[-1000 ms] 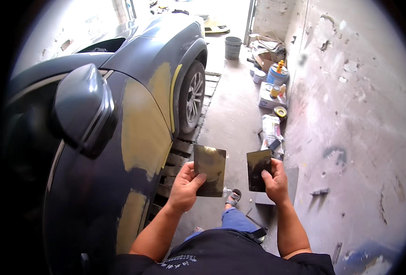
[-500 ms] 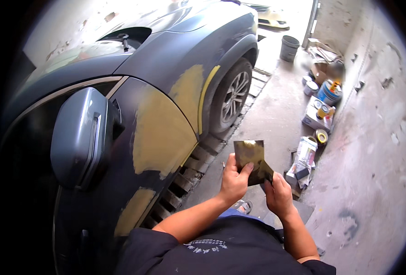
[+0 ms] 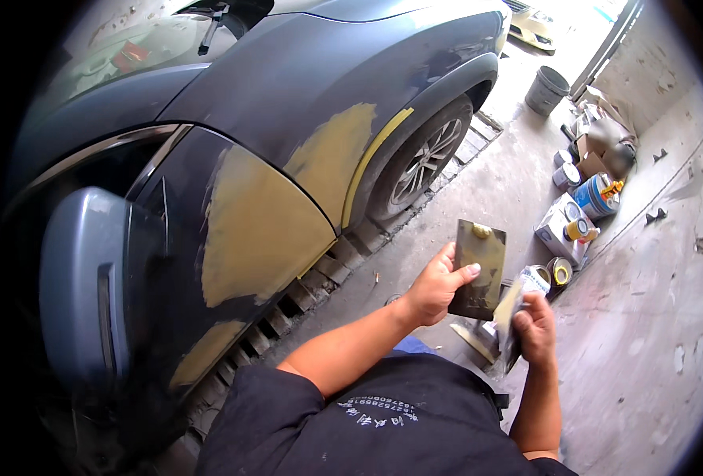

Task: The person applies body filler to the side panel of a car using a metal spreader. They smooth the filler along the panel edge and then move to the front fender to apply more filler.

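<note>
My left hand (image 3: pixel 435 290) grips a dark rectangular putty board (image 3: pixel 478 274), thumb on its face. A small lump of yellow putty (image 3: pixel 481 232) sits near the board's top edge, with thin smears below. Just right of the board, my right hand (image 3: pixel 536 329) is closed on a flat putty spreader (image 3: pixel 509 313); its face carries pale yellow putty and looks slightly blurred. To the left stands a dark grey car, with a broad putty patch (image 3: pixel 264 226) on its front door and another patch (image 3: pixel 337 151) on the fender. Neither hand touches the car.
The car's side mirror (image 3: pixel 86 285) juts out at the left. Along the right wall stand a grey bucket (image 3: pixel 547 90), a blue can (image 3: pixel 595 197), a white box (image 3: pixel 562 226) and tape rolls (image 3: pixel 559 272). A grating (image 3: pixel 332 270) runs beside the car.
The spreader has come away from the board, and my right hand has moved right and down with it. The board is held further right. The view has shifted, with the car's wheel further right.
</note>
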A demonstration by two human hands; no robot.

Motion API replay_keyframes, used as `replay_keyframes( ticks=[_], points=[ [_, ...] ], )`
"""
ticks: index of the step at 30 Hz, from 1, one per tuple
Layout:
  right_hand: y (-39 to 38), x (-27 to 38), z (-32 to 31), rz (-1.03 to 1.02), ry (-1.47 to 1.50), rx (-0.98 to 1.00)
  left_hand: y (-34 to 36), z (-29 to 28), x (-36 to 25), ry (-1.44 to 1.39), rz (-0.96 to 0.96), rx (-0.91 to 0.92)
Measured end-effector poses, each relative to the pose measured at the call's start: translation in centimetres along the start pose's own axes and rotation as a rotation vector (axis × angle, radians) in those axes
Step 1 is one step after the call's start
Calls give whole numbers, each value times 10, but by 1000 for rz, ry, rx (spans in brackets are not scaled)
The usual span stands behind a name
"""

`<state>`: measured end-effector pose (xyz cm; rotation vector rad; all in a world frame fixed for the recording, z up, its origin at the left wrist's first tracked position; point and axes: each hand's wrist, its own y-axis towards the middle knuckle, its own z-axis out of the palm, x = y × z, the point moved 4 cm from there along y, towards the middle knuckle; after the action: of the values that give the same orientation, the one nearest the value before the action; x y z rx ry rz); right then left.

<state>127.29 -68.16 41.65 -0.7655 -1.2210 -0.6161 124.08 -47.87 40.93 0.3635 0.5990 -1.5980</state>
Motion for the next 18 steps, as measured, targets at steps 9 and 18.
replay_keyframes(
  ticks=[9,18],
  points=[
    [95,-3,-62,22,-142,-200,49,25,-28,242,133,2],
    [116,53,-51,-440,-375,242,94,42,-2,268,516,-462]
  ],
)
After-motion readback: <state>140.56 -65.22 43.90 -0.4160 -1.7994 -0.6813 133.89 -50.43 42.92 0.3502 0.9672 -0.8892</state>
